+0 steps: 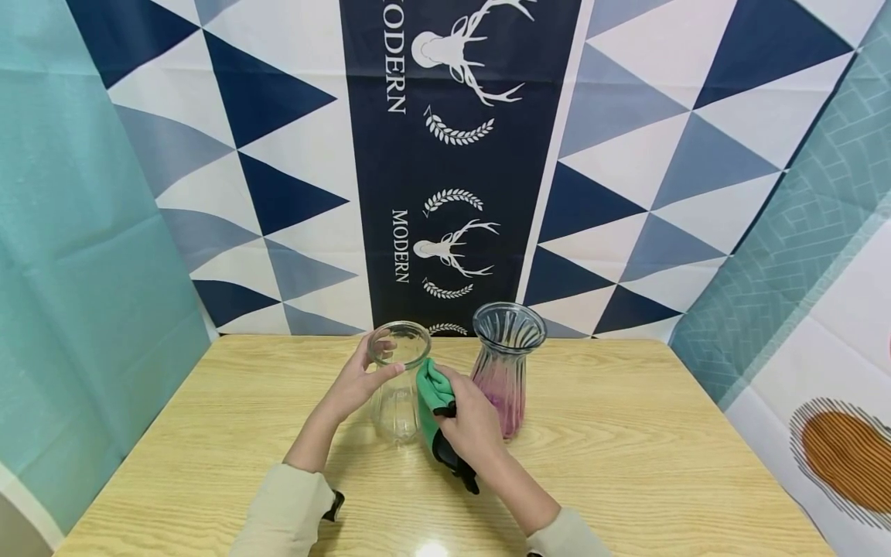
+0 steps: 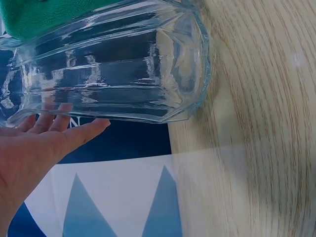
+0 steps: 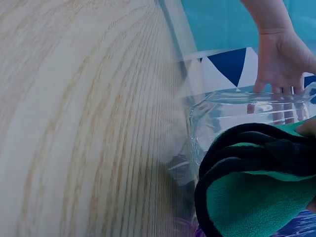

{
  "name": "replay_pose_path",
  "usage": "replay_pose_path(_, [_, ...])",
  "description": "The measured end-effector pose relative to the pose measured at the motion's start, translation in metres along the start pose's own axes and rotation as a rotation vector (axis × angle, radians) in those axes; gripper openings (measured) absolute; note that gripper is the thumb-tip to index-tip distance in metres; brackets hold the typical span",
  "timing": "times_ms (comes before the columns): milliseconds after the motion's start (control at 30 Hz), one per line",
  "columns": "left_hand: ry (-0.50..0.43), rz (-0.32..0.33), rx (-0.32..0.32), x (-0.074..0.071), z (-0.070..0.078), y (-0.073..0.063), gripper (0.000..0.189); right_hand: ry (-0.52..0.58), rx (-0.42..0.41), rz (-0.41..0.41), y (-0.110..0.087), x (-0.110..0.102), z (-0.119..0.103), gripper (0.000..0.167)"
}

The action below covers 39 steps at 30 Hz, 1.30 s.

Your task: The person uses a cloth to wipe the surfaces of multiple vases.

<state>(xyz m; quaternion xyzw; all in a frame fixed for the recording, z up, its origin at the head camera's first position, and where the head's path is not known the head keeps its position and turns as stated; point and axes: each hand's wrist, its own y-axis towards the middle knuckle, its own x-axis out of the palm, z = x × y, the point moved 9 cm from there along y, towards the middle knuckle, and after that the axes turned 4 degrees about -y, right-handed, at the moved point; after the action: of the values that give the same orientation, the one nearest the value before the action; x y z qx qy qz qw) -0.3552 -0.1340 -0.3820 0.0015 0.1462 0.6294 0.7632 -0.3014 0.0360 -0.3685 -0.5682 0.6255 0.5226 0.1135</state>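
Observation:
A clear glass vase (image 1: 398,414) with a wide rim and faceted sides stands upright on the table. My left hand (image 1: 353,388) holds it near the neck, thumb in front and fingers behind; the left wrist view shows those fingers through the glass. In my right hand (image 1: 475,418) is a folded green cloth (image 1: 430,391) with black edging. It lies against the right side of the clear vase, its lower end hanging loose. In the right wrist view the folded cloth (image 3: 261,202) covers part of the vase, and only a bit of the hand shows.
Just right of my right hand stands a fluted glass vase (image 1: 510,371), bluish at the top and pink below. The light wooden table (image 1: 626,456) ends at a patterned cloth backdrop (image 1: 445,170) behind both vases.

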Motion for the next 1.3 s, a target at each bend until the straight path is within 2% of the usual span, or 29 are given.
replay_pose_path(333, [-0.014, -0.012, 0.012, 0.001, 0.002, 0.001, 0.067, -0.019, 0.006, -0.034, 0.0, 0.006, 0.004, 0.068])
replay_pose_path(567, [-0.015, -0.009, 0.004, 0.0, 0.001, 0.003, 0.066, -0.02, 0.029, -0.097, -0.004, 0.013, 0.009, 0.066])
replay_pose_path(900, [-0.012, -0.015, 0.01, -0.001, 0.006, 0.001, 0.067, -0.075, 0.036, -0.193, -0.007, 0.021, 0.014, 0.059])
replay_pose_path(1100, [-0.036, -0.02, 0.005, -0.001, 0.001, 0.001, 0.066, -0.065, 0.037, -0.175, -0.008, 0.02, 0.015, 0.061])
replay_pose_path(1300, [-0.029, -0.024, 0.005, -0.001, -0.002, 0.002, 0.066, -0.015, 0.019, -0.088, -0.007, 0.013, 0.01, 0.068])
